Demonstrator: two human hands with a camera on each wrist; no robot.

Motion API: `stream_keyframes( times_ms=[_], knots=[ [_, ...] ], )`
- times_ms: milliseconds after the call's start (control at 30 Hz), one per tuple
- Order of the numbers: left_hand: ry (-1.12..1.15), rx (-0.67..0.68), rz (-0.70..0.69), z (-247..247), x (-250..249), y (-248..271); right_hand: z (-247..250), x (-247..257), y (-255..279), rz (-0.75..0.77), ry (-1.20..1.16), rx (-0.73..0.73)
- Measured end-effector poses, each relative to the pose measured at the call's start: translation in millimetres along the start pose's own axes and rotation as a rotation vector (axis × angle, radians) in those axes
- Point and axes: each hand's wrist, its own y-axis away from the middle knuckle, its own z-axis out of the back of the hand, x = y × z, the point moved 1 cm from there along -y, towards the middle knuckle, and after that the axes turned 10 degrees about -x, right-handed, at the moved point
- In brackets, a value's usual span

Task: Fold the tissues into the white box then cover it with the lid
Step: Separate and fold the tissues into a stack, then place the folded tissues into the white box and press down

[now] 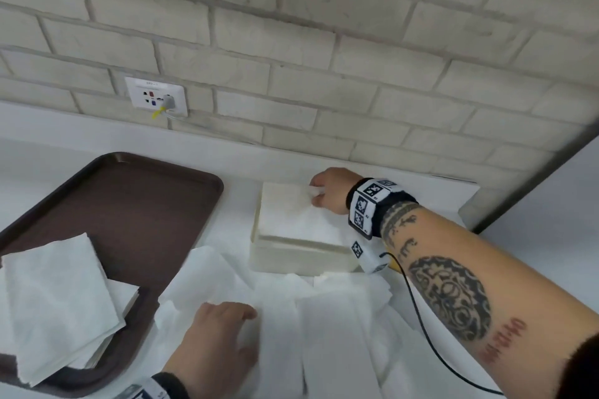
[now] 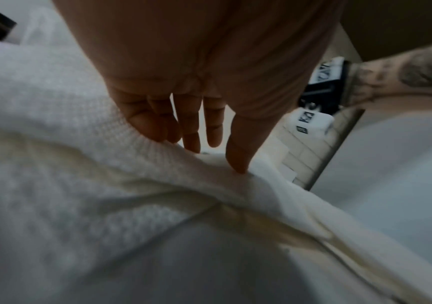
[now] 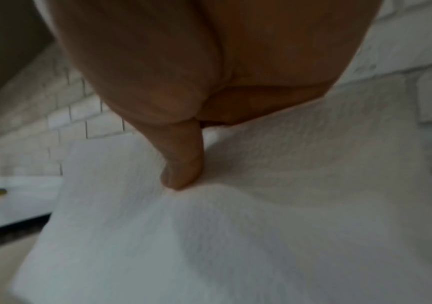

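The white box (image 1: 301,257) stands on the counter near the brick wall, with folded tissue (image 1: 288,220) lying across its top. My right hand (image 1: 319,193) is at the box's far right corner and pinches a bit of that tissue; in the right wrist view the thumb (image 3: 181,164) presses into the white sheet (image 3: 209,236). Loose tissues (image 1: 324,317) lie spread on the counter in front of the box. On them rests my left hand (image 1: 240,324); its fingers (image 2: 191,127) are fairly straight, with the tips touching a rumpled sheet (image 2: 79,185). No lid can be made out.
A brown tray (image 1: 146,204) sits at the left with a stack of tissues (image 1: 61,301) on its near end. A wall socket (image 1: 157,95) with a plug and cable is behind it. A black cable (image 1: 418,317) runs from my right wrist.
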Motion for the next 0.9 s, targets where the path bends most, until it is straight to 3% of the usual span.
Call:
stream_keyframes(
  times_ms=[100, 267, 433, 633, 700, 900],
  knots=[
    [-0.008, -0.133, -0.042, -16.3, 14.9, -0.3, -20.3, 8.6, -22.4, 0.059, 0.126, 0.121],
    [-0.029, -0.037, -0.051, -7.2, 13.7, -4.9, -37.8, 14.8, -33.1, 0.078, 0.233, 0.252],
    [-0.133, -0.022, -0.079, -0.3, 4.4, -7.6, -44.9, 8.7, -32.5, 0.071, 0.215, 0.239],
    [-0.219, 0.102, -0.065, 11.9, 1.5, -10.5, -44.1, 12.1, -20.2, 0.055, 0.214, 0.148],
    [-0.301, 0.053, -0.091, 12.9, -2.3, -10.9, -54.6, 15.6, -13.1, 0.049, 0.186, 0.177],
    [-0.26, 0.016, -0.079, 17.3, -7.3, -12.6, -70.3, 17.3, 3.0, -0.05, 0.148, 0.281]
  ],
)
